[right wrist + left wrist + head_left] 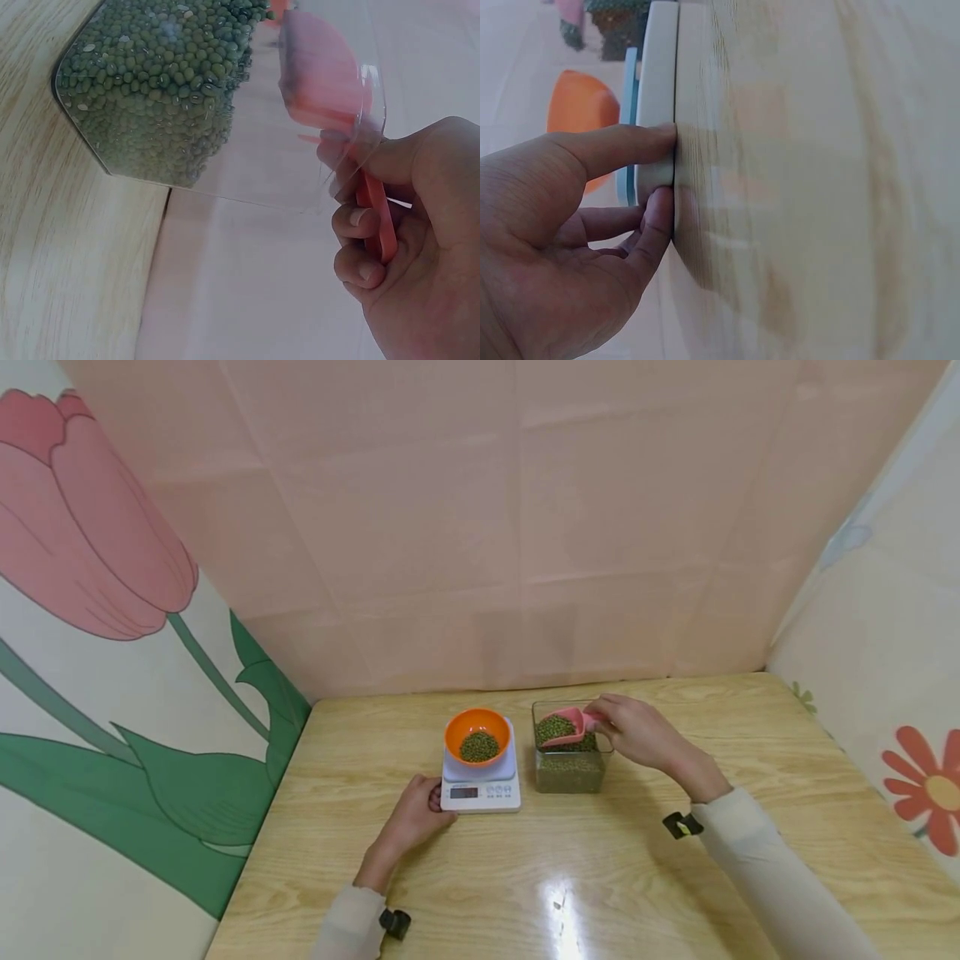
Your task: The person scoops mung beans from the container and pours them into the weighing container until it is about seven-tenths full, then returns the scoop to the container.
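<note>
With the fingers of my right hand [637, 731] curled round its handle, a pink scoop [578, 720] is held at the top of a clear square container [570, 777]. Green mung beans [555, 729] lie in the scoop, and more fill the container's lower part, as the right wrist view shows. My left hand [411, 814] grips the near left corner of a white kitchen scale [482, 804], thumb along the front edge, other fingers at its side [656, 82]. On the scale sits an orange bowl [456, 732] with a small heap of mung beans [478, 747]. The scale's digits are too small to read.
Scale and container stand side by side on a wooden table [480, 877], a narrow gap between them. Behind the table rises a pink-covered wall [517, 527]. Painted flowers decorate the walls left and right. Dark devices [682, 824] are strapped to both wrists.
</note>
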`<state>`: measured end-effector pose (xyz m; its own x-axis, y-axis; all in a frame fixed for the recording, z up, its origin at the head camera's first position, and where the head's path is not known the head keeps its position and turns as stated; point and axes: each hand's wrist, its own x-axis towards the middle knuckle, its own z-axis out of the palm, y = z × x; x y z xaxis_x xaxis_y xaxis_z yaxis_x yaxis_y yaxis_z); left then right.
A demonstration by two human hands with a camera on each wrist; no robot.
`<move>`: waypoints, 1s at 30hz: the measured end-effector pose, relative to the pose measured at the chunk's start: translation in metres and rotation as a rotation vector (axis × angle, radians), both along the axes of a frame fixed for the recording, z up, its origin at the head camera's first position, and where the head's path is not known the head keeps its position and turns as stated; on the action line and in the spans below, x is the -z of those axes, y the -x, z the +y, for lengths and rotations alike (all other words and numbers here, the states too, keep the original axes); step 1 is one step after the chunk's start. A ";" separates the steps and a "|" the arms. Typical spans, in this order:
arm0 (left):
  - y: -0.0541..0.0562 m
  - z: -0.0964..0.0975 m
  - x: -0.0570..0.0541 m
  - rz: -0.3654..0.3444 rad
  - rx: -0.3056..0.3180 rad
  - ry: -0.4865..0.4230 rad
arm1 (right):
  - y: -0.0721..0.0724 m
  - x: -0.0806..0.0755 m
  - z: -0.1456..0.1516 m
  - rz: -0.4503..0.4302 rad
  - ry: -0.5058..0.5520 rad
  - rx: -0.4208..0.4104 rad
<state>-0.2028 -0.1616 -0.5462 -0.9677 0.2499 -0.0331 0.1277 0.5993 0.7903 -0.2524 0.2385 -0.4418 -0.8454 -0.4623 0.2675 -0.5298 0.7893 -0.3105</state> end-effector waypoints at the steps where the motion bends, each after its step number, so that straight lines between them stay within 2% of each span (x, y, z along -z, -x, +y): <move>1: 0.000 0.000 0.000 -0.002 0.001 0.001 | 0.000 -0.001 0.000 0.001 0.000 -0.003; 11: 0.000 0.001 -0.001 -0.006 0.003 0.003 | -0.002 -0.003 0.002 0.001 -0.005 0.000; 24: 0.000 0.000 -0.002 -0.002 0.006 -0.012 | -0.003 0.001 0.008 0.002 0.041 0.026; 30: 0.000 0.001 -0.002 -0.007 -0.001 0.012 | -0.003 0.002 0.010 0.004 0.059 0.031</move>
<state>-0.2028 -0.1605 -0.5440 -0.9677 0.2484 -0.0424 0.1218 0.6086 0.7841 -0.2492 0.2484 -0.4436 -0.8581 -0.4188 0.2971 -0.5064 0.7858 -0.3549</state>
